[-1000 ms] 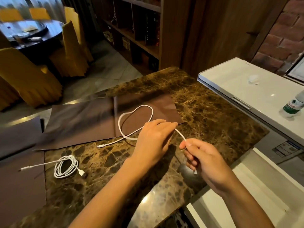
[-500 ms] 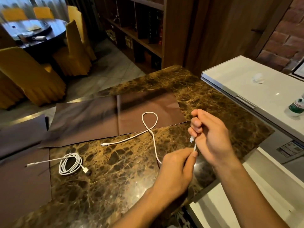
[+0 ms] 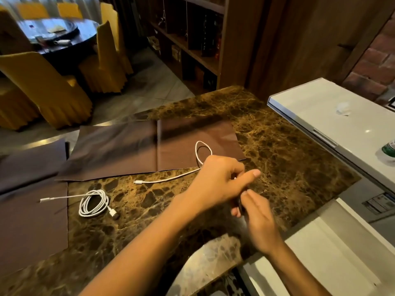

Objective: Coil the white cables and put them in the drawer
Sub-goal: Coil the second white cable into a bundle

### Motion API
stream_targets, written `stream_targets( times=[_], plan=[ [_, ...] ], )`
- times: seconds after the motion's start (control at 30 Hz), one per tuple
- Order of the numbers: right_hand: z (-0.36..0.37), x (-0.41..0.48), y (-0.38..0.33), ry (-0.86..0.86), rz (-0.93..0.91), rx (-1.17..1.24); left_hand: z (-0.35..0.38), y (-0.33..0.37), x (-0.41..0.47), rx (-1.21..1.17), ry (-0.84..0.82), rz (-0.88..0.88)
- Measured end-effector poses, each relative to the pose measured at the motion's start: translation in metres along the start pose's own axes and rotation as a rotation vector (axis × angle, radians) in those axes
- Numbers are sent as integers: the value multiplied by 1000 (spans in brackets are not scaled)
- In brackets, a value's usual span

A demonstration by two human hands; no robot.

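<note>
A loose white cable [image 3: 171, 178] lies across the marble counter [image 3: 288, 159], with a small loop on the brown mat [image 3: 132, 150] and its plug end pointing left. My left hand [image 3: 220, 182] grips this cable where it runs under the palm, thumb stretched right. My right hand [image 3: 259, 218] sits just below, its curled fingers tucked against the left hand's underside; the cable between the hands is hidden. A second white cable [image 3: 92, 202] lies coiled at the left, one end trailing onto another mat. A white open drawer [image 3: 324, 259] is at the lower right.
A white appliance top [image 3: 324, 110] adjoins the counter on the right, with a green-labelled bottle [image 3: 390, 149] on it. Another brown mat [image 3: 27, 210] covers the left counter edge. Yellow-covered chairs [image 3: 49, 86], a dark round table and wooden shelves stand beyond.
My left hand has moved forward along the cable and now sits above my right hand, which dropped toward me. The cable's loop on the mat has shrunk.
</note>
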State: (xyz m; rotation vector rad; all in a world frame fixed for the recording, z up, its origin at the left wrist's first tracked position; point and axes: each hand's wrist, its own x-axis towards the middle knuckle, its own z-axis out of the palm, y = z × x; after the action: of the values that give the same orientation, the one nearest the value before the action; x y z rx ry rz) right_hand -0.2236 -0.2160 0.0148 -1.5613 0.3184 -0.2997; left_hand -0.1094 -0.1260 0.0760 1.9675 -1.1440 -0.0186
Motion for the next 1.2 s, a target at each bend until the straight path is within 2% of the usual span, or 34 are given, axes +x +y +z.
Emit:
stream_targets(
  times=[0.1, 0.23, 0.3, 0.37, 0.47, 0.57, 0.63, 0.8, 0.9, 1.0, 1.07, 1.2],
  plan=[
    [15, -10, -6, 19, 0, 68, 1, 3, 9, -27, -32, -12],
    [13, -13, -29, 8, -97, 65, 3, 5, 10, -265, 1, -120],
    [12, -14, -42, -15, -108, 213, 9, 0, 5, -354, 30, -196],
    [9, -12, -59, -52, -98, 465, 19, -5, -6, -390, 82, -253],
    [-2, -1, -85, -60, -68, 722, 36, -7, -31, -308, 117, -177],
    [-15, 20, -96, 24, -50, 798, 47, 9, -47, -195, 54, -103],
    [-16, 34, -92, 78, -46, 757, 50, 20, -52, -186, 11, -81],
    [-18, 48, -62, 132, 10, 442, 37, 24, -49, -30, -47, -44],
    [-18, 38, -42, 101, -30, 132, 16, 19, -38, 38, 9, -33],
    [-8, 20, -22, 35, -117, -177, 1, 14, -22, 4, 99, -38],
    [0, 9, -16, 22, -132, -223, 0, 11, -13, 0, 116, -60],
    [13, -2, -23, -15, -68, -56, 5, 3, 4, -81, 107, -118]
  ],
)
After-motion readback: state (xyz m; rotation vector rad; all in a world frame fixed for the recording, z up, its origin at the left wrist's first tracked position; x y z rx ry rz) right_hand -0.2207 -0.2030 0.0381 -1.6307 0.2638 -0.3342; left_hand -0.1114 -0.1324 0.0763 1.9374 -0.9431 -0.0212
